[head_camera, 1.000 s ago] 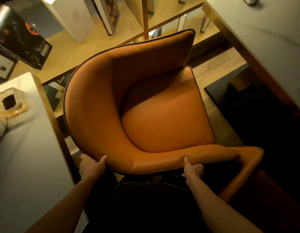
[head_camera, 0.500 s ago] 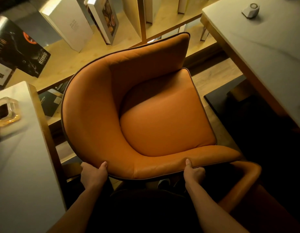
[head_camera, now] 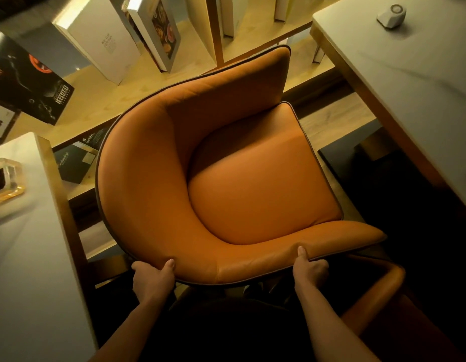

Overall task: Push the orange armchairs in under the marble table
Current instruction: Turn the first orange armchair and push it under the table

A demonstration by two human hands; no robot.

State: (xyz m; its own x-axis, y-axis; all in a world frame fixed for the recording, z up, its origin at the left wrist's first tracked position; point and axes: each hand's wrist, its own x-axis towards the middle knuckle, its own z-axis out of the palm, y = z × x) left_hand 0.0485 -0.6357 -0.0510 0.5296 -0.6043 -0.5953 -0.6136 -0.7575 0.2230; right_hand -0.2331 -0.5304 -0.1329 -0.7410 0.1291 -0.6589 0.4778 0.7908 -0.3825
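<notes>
Orange armchair (head_camera: 226, 178) stands between two marble surfaces, clear of the right-hand marble surface (head_camera: 409, 82), seat facing it. Left hand (head_camera: 152, 279) and right hand (head_camera: 310, 270) each clamp the backrest rim. Risk: a skewed push could drive the arm into the surface edge or base.

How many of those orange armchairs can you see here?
2. One orange leather armchair fills the centre, gripped at its back rim by both hands. A second shows only as a curved orange edge at lower right; more may be out of view.
</notes>
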